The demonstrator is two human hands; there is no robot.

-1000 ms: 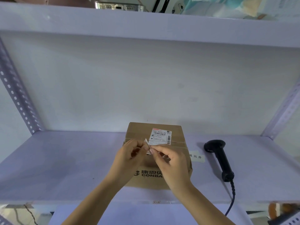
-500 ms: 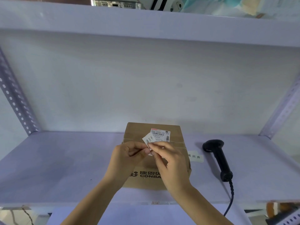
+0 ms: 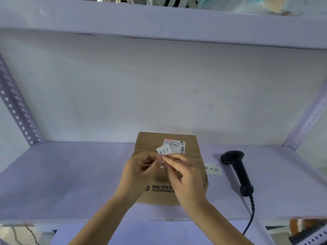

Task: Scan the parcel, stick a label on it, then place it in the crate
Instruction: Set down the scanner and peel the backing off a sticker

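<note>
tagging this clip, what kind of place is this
Probably a parcel-handling or returns station: a taped cardboard parcel bearing a barcoded shipping label, and a corded barcode scanner, on a slotted-angle metal shelf.

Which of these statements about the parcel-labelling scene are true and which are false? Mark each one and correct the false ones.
1. Both hands pinch a small white label above the box. True.
2. The scanner is held in the right hand. False: it lies on the shelf, right of the cardboard box.
3. The box already carries a barcode sticker. True.
4. The left hand rests flat on the shelf. False: it grips the label.
</note>
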